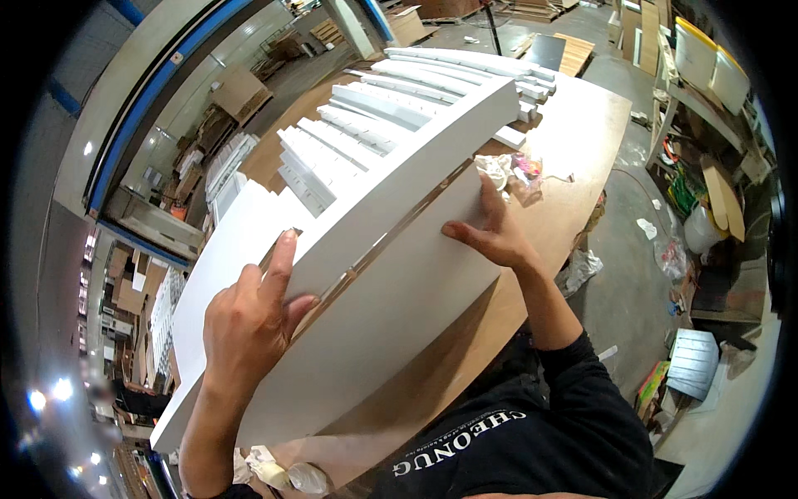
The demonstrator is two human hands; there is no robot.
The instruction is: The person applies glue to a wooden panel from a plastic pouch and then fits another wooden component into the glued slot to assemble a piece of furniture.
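White plank [399, 183] slanted toward the desk's [594, 121] far edge, your left fingers [278, 273] clasping it, right hand [501, 239] on panel [407, 287], grip unclear.

The white board [407, 183] hides the near ends of the stacked strips [353, 125] from me; I cannot make out all the fingers of my right hand [499, 233]; my left forearm [212, 432] is cut off by the lower edge; the pink wrapping [526, 166] — too crumpled to tell.
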